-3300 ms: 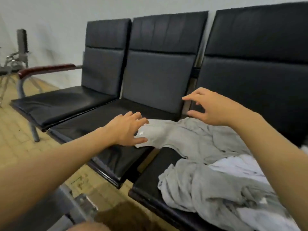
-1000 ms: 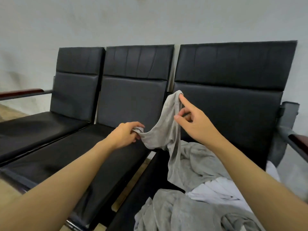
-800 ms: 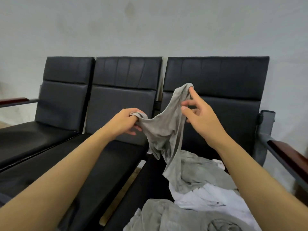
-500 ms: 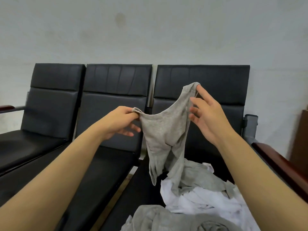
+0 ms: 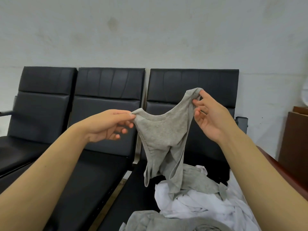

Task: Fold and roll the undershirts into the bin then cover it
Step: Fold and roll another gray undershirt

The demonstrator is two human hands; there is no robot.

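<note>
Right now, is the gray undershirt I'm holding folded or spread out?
Neither: the gray undershirt hangs unfolded, pinched at its straps by left hand and right hand.

Soft, even indoor light, faint shadows, no glare; wide-angle bending at the edges, slightly soft focus

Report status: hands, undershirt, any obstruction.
Left hand pinches one strap, right hand the other. Grey ribbed cotton undershirt hangs lifted, unfolded, hem touching the pile of grey and white garments on the black padded seat. No bin in view.
</note>
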